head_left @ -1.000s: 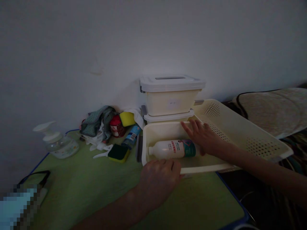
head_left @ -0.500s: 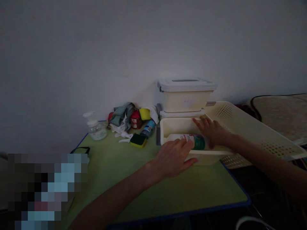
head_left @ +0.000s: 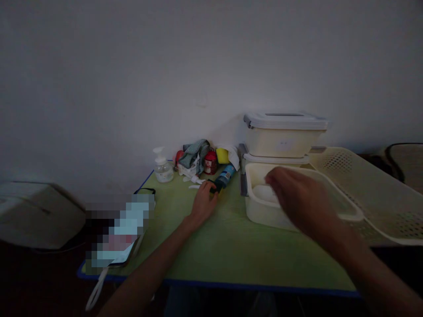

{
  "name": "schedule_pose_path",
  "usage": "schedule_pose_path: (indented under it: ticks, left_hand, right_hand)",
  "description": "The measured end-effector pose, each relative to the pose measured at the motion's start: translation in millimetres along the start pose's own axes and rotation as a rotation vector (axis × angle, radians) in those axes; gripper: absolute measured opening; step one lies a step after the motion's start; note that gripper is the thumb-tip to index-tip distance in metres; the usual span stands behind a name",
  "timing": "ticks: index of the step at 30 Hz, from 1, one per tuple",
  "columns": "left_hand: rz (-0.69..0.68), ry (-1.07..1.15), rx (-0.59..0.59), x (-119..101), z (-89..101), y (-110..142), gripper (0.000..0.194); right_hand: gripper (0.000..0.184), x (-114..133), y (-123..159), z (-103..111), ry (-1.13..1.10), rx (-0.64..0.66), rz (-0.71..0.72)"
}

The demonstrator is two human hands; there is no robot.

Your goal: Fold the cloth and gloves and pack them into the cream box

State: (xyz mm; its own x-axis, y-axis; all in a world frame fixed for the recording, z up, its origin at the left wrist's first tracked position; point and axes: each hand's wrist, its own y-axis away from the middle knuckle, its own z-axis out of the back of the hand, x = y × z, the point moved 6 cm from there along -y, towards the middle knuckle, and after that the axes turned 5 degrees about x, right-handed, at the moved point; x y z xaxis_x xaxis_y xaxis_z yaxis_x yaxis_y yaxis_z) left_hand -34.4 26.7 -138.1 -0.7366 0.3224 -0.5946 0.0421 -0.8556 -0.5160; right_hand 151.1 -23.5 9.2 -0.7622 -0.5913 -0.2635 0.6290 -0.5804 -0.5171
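My left hand (head_left: pixel 205 203) is on the green and yellow sponge (head_left: pixel 217 187), with its fingers closed round the near side. Just behind the sponge lies a blue bottle (head_left: pixel 226 176), and a white spray head (head_left: pixel 194 180) lies to its left. Blurred by motion, my right hand (head_left: pixel 304 198) hangs over the open cream storage bin (head_left: pixel 266 216). I cannot tell whether those fingers hold anything. Inside the bin lies a white bottle (head_left: pixel 263 193), partly hidden by the right hand.
A lidded box (head_left: pixel 280 141) stands stacked behind the bin. To the right is a perforated basket (head_left: pixel 363 185). A pump bottle (head_left: pixel 164 169), a grey cloth (head_left: pixel 196 154) and red containers (head_left: pixel 210 163) are at the back left. A phone (head_left: pixel 127 240) lies at the left edge.
My left hand has left the white bottle in the bin and moved left to the sponge. My right hand has lifted from inside the bin. The view has swung left.
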Motion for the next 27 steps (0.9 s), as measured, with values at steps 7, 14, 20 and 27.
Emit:
schedule_pose_path:
  ticks: [7, 14, 20, 27]
  left_hand:
    - [0.126, -0.085, -0.035, 48, 7.2, 2, 0.022]
    - [0.16, -0.138, 0.037, 59, 2.7, 0, 0.032]
    - [0.155, -0.169, 0.045, 55, -1.3, -4, 0.03]
    - [0.195, -0.176, -0.009, 57, 3.4, -6, 0.025]
  right_hand:
    - [0.023, 99, -6, -101, -0.361, 0.234, 0.08]
    - [0.028, 90, -16, -173, -0.412, 0.211, 0.018]
    - [0.032, 89, -11, -186, -0.423, 0.217, 0.04]
    - [0.039, 93, -8, -191, -0.431, 0.243, 0.027]
